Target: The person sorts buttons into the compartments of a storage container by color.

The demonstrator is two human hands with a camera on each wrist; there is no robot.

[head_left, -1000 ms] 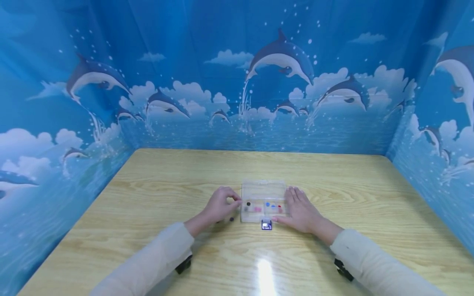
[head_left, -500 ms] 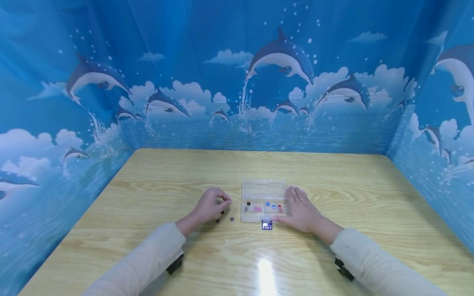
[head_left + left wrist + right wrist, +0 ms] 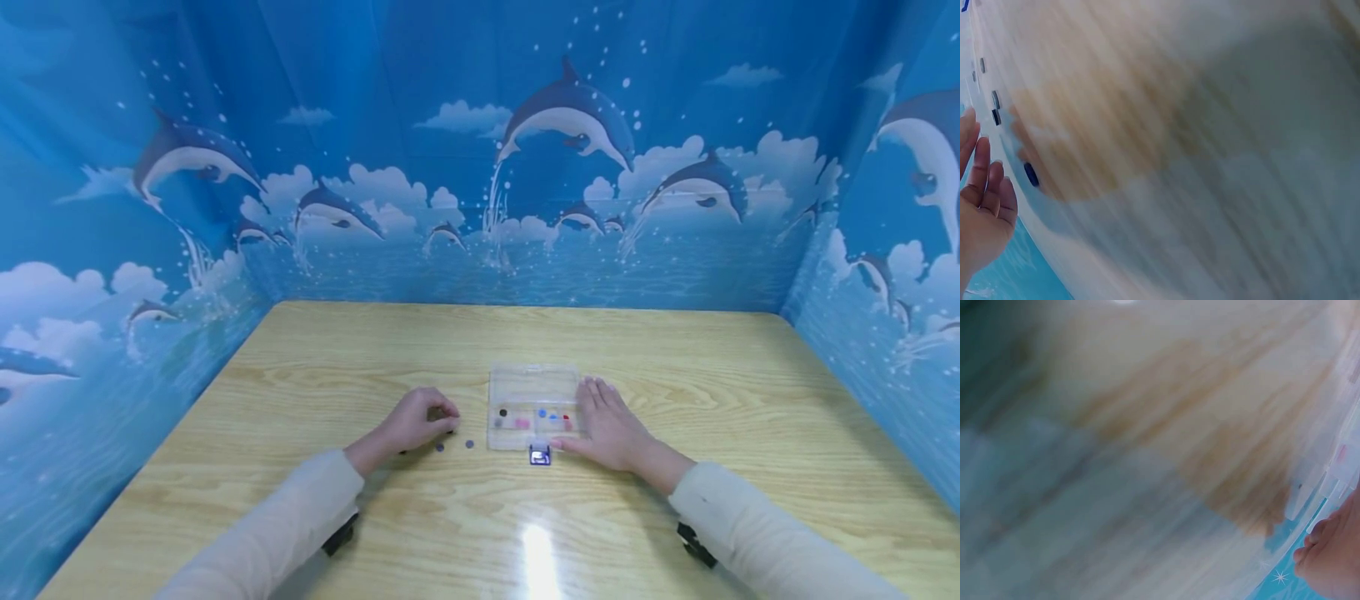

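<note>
A clear plastic case (image 3: 534,387) lies with its lid folded back on the table. Small colored pieces sit in its compartments, among them a dark disc (image 3: 503,413), a blue piece (image 3: 542,414) and a pink piece (image 3: 522,424). To the left of the case, my left hand (image 3: 422,419) reaches low, thumb and forefinger slightly apart right at a small dark disc (image 3: 452,432). More dark discs (image 3: 469,444) lie close to it; the left wrist view shows one dark disc (image 3: 1032,174) beside the fingers. My right hand (image 3: 609,429) rests with extended fingers along the case's right side.
A blue-edged tab (image 3: 540,455) sits at the front edge of the case. The wood-grain table (image 3: 637,533) runs back to a blue curtain (image 3: 450,275) printed with dolphins, which also rises on the left and right sides.
My left hand has drawn away from the case's left side, moving left and down to the loose dark discs. The right hand and the case stay in place.
</note>
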